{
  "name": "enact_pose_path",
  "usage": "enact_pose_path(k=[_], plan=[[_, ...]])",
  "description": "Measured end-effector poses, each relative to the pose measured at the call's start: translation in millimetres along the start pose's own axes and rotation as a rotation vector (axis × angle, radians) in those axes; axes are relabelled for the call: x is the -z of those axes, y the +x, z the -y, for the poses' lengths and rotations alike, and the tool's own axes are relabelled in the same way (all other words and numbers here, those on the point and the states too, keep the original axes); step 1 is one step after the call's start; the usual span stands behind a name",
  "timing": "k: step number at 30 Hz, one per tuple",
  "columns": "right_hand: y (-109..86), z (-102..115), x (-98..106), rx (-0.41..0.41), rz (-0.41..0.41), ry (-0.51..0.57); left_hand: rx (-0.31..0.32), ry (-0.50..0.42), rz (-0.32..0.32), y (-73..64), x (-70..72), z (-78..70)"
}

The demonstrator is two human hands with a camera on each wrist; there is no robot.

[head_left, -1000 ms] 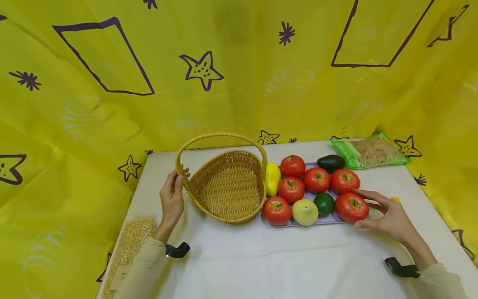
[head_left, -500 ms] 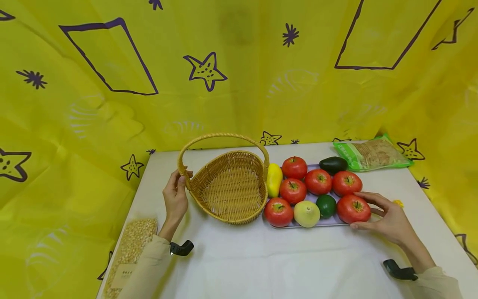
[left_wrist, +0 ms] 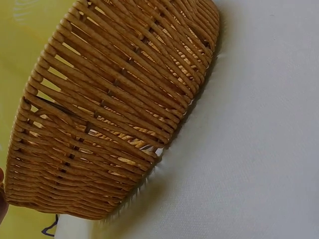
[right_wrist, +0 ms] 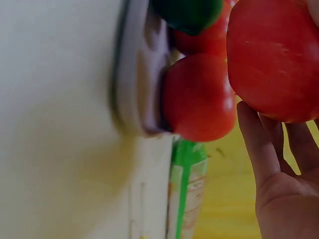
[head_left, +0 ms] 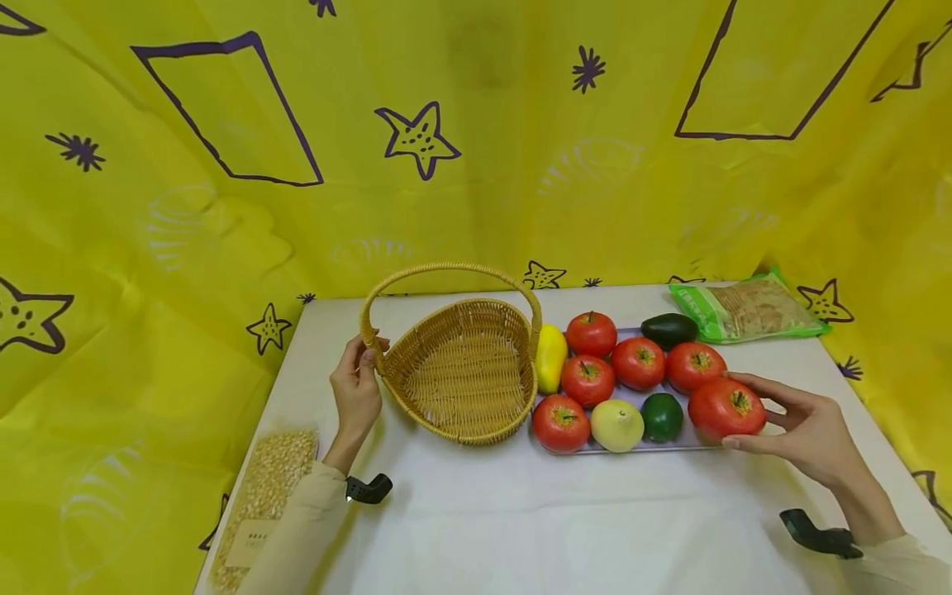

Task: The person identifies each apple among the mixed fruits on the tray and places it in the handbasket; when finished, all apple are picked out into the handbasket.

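My left hand (head_left: 357,388) grips the wicker basket (head_left: 464,426) where its arched handle meets the left rim, thumb in front. The basket stands on the white table with its inside bare; its woven side (left_wrist: 109,99) fills much of the left wrist view. My right hand (head_left: 806,426) holds a red apple (head_left: 726,409) between thumb and fingers, at the right end of the lilac tray (head_left: 658,447). In the right wrist view this apple (right_wrist: 274,59) is raised off the tray. Several more red apples (head_left: 638,364), a pale yellow lemon (head_left: 616,426) and a green lime (head_left: 661,416) lie on the tray.
A yellow mango-like fruit (head_left: 550,358) lies between basket and tray. A dark avocado (head_left: 669,330) sits at the tray's back edge. Behind it lies a green-edged food bag (head_left: 751,310). A bag of yellow kernels (head_left: 275,475) lies at the table's left edge.
The right hand has lifted the apple from the tray's front right corner and moved slightly right with it. The left hand keeps its hold on the basket. The whole view has shifted slightly.
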State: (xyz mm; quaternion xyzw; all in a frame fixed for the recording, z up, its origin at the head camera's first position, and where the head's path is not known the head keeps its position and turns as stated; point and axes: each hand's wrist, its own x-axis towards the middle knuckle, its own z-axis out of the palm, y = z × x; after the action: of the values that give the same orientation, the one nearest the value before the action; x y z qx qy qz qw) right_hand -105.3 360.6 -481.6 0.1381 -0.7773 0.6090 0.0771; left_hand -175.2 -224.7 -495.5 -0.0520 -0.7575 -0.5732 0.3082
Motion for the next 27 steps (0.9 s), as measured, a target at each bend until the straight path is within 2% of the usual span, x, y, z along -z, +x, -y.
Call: enact_pose_path(k=[3,6,11,14,18,20,27], plan=[[7.2,6,-2,0.017,0.039,0.124,-0.009,0.003,-0.008,-0.2,-1.5,-3.0],[15.0,11,-5,0.028,0.074,0.174,-0.014,0.003,-0.007,-0.5,-2.2,-5.8],[30.8,20,-13,0.068,0.129,0.18,-0.04,0.002,-0.001,-0.7,-0.4,0.2],[42.1,26,-22,0.09,0.164,0.183,-0.041,0.011,-0.004,-0.8,-0.3,-2.3],[54.7,34,-36,0.103,0.183,0.166,-0.01,0.013,-0.009,-1.1,-2.2,-18.9],[60.2,37,-44,0.095,0.192,0.159,-0.006,0.012,-0.011,-1.0,-2.8,-19.5],[76.7,50,-77,0.038,0.216,0.16,0.001,0.027,-0.019,0.2,-2.6,0.0]])
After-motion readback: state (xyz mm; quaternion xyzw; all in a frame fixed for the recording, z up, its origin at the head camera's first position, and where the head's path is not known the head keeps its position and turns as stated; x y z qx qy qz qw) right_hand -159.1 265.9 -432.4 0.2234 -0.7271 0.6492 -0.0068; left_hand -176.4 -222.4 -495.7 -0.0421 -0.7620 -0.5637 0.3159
